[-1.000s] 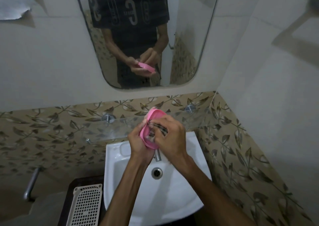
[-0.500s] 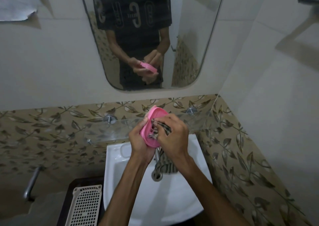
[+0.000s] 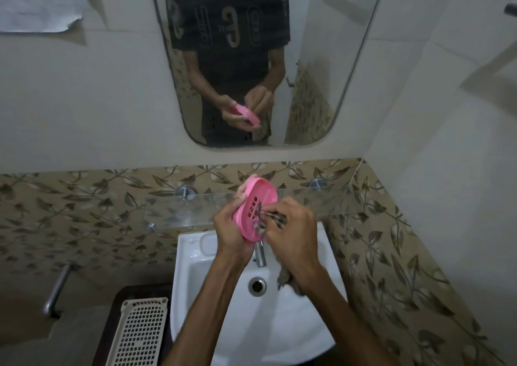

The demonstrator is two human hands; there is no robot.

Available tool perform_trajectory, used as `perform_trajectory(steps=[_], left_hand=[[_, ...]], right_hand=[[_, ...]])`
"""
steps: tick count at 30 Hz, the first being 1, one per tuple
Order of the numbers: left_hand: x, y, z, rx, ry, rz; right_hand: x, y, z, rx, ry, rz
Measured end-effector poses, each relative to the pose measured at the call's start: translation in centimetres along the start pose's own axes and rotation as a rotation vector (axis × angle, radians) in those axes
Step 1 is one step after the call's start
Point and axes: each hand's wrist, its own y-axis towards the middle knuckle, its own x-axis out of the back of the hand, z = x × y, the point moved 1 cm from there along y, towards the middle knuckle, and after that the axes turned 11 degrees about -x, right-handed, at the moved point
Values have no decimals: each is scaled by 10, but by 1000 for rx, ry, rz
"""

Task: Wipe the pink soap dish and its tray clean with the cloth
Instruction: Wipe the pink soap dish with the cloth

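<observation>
Mirror (image 3: 321, 57) on pale wall; leaf-patterned tiles (image 3: 84, 211); white basin (image 3: 251, 323).

There are 2 hands: 1 left hand (image 3: 233, 227) and 1 right hand (image 3: 293, 232). I count 1 pink soap dish (image 3: 257, 197) and 1 cloth (image 3: 275, 220). There is 1 white sink (image 3: 195, 281) with 1 tap (image 3: 260, 255) and 1 drain (image 3: 257, 286). On the wall there is 1 mirror (image 3: 321, 71) and 1 glass shelf (image 3: 173, 211), which has 2 round metal mounts (image 3: 184, 190) visible. At the lower left there is 1 white perforated basket (image 3: 140, 335) and 1 metal bar (image 3: 57, 287).
</observation>
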Motion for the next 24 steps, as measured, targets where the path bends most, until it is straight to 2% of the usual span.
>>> perform_trajectory(steps=[3, 6, 10, 12, 14, 16, 18, 20, 22, 24], left_hand=[[4, 4, 2, -17, 91, -3], [6, 4, 6, -20, 194, 23], [2, 0, 14, -58, 314, -8], [-3, -3, 15, -78, 362, 4], [-7, -4, 14, -61, 368, 10], [-8, -5, 13, -57, 354, 5], [-6, -7, 15, -48, 341, -7], [-3, -8, 17, -46, 350, -2], [-2, -11, 18, -38, 356, 33], [-2, -12, 18, 5, 336, 45]], right_hand=[[-9, -19, -1, -63, 75, 89], [-10, -23, -5, -226, 270, 158], [-17, -25, 1, -599, 808, 268], [-21, -25, 5, -755, 1051, 245], [-23, -25, 8, -813, 1177, 184], [-21, -25, 10, -757, 1190, 86], [-15, -26, 9, -604, 1063, -30], [-11, -27, 8, -347, 792, -82], [-12, -27, 7, -113, 482, -65], [-14, -29, 6, -30, 312, -60]])
